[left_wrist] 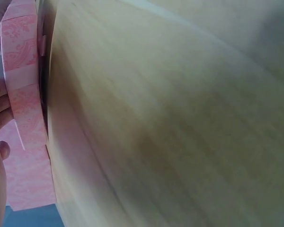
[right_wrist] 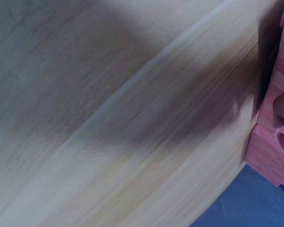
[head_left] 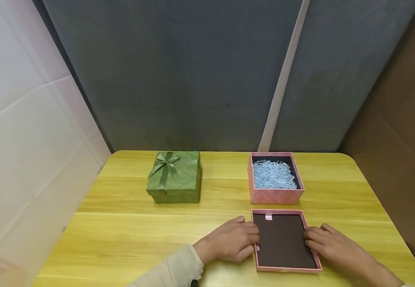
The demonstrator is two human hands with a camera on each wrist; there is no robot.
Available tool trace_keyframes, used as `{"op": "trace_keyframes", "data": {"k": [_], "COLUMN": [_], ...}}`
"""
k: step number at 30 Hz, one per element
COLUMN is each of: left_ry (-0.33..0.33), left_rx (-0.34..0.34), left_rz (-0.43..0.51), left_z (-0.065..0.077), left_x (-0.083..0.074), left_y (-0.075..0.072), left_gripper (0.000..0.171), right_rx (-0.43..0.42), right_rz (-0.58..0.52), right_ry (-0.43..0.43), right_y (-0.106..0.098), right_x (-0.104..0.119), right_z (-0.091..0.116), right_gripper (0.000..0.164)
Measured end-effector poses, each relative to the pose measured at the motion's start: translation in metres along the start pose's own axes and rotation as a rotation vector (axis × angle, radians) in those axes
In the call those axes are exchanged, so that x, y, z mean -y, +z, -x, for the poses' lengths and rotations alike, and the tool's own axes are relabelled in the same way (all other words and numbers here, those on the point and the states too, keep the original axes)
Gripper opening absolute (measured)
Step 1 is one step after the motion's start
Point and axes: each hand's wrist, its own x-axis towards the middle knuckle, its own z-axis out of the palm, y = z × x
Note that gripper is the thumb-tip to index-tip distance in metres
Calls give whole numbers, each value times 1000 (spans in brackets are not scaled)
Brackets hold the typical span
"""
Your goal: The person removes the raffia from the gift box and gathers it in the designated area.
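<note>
A pink box lid [head_left: 286, 269] lies with its dark inside facing up, near the front of the table. My left hand [head_left: 230, 240] grips its left wall, fingers curled over the rim. On the opposite side my right hand [head_left: 338, 245] holds the right wall the same way. In the left wrist view, fingertips [left_wrist: 2, 101] overlap the patterned pink lid wall [left_wrist: 23, 90]. The right wrist view catches only part of the right fingers [right_wrist: 281, 111] against the lid. Just behind the lid stands the open pink box [head_left: 277, 196], filled with blue shredded paper [head_left: 273, 175].
A closed green gift box [head_left: 182, 179] with a ribbon bow [head_left: 166, 161] stands at the back left of the yellow wood-grain table [head_left: 121, 231]. Grey cloth [head_left: 178, 79] hangs behind, with a white sheet [head_left: 24, 99] on the left and a brown one [head_left: 398, 119] on the right.
</note>
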Motion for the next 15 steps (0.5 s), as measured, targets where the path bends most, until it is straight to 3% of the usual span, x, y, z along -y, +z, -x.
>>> {"op": "trace_keyframes", "data": {"k": [8,15], "left_ry": [-12,-23], "left_rx": [5,17], "left_rz": [16,-12], "left_z": [1,2], "left_x": [-2,-4], "left_y": [5,4], "left_gripper": [16,18], "right_rx": [10,-38], "right_rz": [14,9], "right_ry": [20,-9], "right_y": [5,10], "right_x": [2,3], "right_z": [1,0], "right_gripper": [69,65]}}
